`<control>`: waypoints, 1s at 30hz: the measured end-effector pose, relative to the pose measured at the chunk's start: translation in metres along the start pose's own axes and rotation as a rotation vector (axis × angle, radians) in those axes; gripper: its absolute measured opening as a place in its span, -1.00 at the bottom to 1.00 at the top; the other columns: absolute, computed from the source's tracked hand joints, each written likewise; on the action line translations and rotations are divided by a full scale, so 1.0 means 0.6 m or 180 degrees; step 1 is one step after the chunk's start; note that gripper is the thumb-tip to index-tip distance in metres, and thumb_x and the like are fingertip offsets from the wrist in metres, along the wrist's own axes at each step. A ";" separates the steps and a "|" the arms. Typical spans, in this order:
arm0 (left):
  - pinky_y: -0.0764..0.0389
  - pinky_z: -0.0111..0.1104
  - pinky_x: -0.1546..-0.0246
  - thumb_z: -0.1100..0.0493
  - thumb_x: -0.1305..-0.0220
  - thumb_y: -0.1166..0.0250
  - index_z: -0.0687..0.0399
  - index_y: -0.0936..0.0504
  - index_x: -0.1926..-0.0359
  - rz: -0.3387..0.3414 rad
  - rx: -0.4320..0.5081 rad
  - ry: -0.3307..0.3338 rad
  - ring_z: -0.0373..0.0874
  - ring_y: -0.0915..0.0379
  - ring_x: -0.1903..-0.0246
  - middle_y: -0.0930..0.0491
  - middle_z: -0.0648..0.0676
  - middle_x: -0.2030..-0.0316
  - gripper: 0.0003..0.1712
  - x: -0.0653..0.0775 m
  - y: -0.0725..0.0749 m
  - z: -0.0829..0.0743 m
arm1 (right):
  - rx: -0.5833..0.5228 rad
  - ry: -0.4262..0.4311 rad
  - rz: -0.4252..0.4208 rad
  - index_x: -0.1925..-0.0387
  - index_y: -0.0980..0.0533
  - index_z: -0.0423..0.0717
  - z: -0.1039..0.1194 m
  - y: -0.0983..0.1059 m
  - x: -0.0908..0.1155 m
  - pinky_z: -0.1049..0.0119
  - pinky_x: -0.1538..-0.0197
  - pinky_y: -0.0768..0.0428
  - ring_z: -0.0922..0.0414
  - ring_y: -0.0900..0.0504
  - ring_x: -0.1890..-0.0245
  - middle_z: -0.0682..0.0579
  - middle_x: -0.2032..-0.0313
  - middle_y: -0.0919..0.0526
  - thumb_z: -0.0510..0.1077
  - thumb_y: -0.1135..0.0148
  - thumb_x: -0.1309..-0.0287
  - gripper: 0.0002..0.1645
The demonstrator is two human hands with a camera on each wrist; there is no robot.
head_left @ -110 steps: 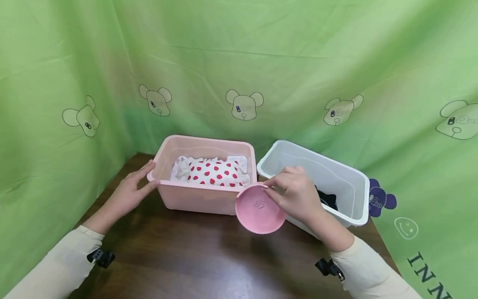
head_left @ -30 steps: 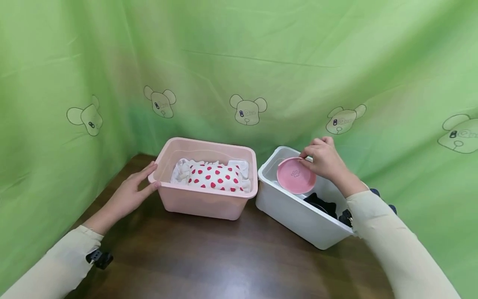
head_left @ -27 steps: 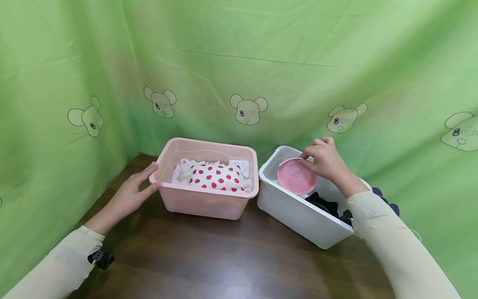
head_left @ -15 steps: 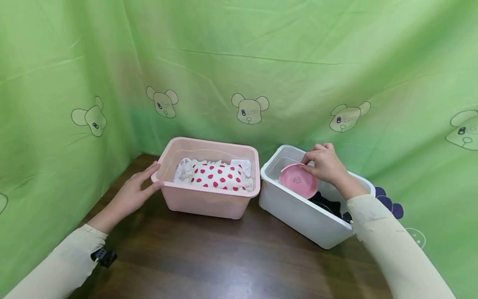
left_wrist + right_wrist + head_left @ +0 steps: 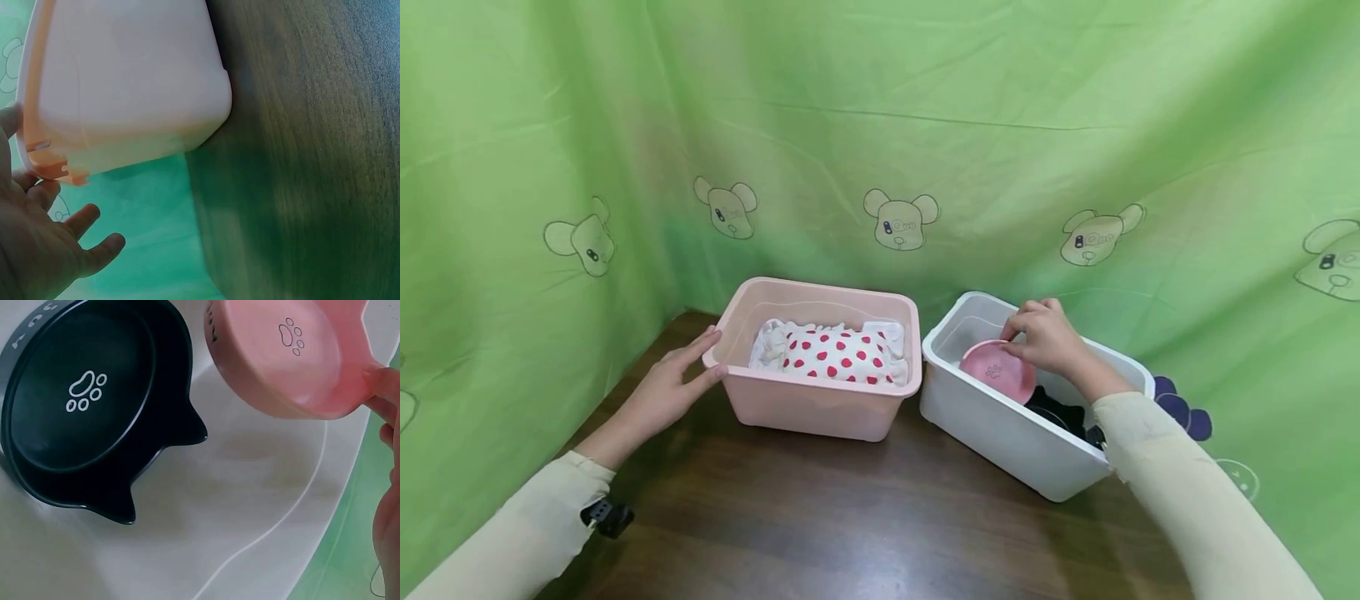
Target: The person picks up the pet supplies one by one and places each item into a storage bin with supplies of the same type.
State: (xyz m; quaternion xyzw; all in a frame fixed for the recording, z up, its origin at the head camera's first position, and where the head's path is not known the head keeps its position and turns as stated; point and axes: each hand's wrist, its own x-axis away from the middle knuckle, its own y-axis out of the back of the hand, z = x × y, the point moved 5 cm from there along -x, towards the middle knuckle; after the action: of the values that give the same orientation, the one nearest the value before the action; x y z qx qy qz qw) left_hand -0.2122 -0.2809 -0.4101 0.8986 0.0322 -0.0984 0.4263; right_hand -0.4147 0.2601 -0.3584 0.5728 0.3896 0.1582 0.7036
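Observation:
With thumb and fingers my right hand [image 5: 1047, 340] pinches the edge of a pink pet bowl [image 5: 996, 375] marked with a paw print. The bowl is tilted and partly inside the white bin [image 5: 1000, 429]. A black cat-eared pet bowl [image 5: 81, 419] lies in that bin, close beside the pink bowl [image 5: 281, 369] in the right wrist view. My left hand [image 5: 670, 385] rests at the left corner of the pink bin [image 5: 812, 408], thumb at the front rim. In the left wrist view the left hand's [image 5: 37, 237] other fingers spread loosely by the rim.
Inside the pink bin lies white cloth with red spots [image 5: 835, 354]. Both bins stand side by side on a dark wooden table [image 5: 820, 508], the white one angled. A green curtain [image 5: 820, 108] with printed bear heads hangs behind and at the sides.
My right hand has carried the pink bowl from in front of the bins into the white bin, lowering it slightly over the last second. The left hand has stayed at the pink bin.

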 end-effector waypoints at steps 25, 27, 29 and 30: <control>-0.16 0.45 -0.31 -0.29 -0.49 -0.13 -0.13 -0.12 -0.62 -0.0012 -0.0002 -0.0002 0.41 -0.01 -0.50 -0.03 0.02 -0.61 -0.16 0.000 -0.001 0.001 | -0.0048 -0.0068 0.0369 0.55 -0.66 0.21 -0.004 -0.040 -0.003 -0.05 -0.10 -0.21 0.15 -0.50 0.23 0.33 0.49 -0.66 -0.12 -0.63 0.07 -0.77; -0.16 0.44 -0.31 -0.29 -0.49 -0.14 -0.14 -0.13 -0.62 -0.0005 0.0005 -0.0017 0.40 -0.01 -0.50 -0.04 0.01 -0.61 -0.16 -0.002 -0.004 0.000 | 0.0031 -0.0073 0.0385 0.56 -0.66 0.21 -0.008 -0.041 0.001 -0.05 -0.10 -0.22 0.15 -0.50 0.24 0.34 0.51 -0.65 -0.11 -0.63 0.06 -0.77; -0.17 0.44 -0.31 -0.29 -0.48 -0.14 -0.16 -0.13 -0.62 -0.0003 0.0006 -0.0008 0.39 -0.01 -0.51 -0.04 0.00 -0.61 -0.16 -0.001 -0.004 0.000 | 0.0102 -0.0047 0.0356 0.56 -0.65 0.21 -0.009 -0.041 0.002 -0.05 -0.08 -0.24 0.14 -0.51 0.26 0.34 0.52 -0.65 -0.11 -0.63 0.08 -0.76; -0.17 0.44 -0.31 -0.29 -0.48 -0.14 -0.16 -0.13 -0.62 0.0000 0.0009 -0.0003 0.39 -0.01 -0.51 -0.04 -0.01 -0.61 -0.16 -0.001 -0.003 0.000 | 0.0121 -0.0036 0.0332 0.57 -0.65 0.20 -0.009 -0.041 0.002 -0.05 -0.06 -0.25 0.13 -0.51 0.27 0.33 0.53 -0.65 -0.11 -0.63 0.09 -0.76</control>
State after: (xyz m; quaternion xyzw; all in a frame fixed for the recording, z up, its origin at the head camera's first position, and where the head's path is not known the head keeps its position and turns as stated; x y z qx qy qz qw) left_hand -0.2129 -0.2797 -0.4116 0.8992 0.0319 -0.0988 0.4250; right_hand -0.4235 0.2573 -0.3815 0.6065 0.3582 0.1840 0.6856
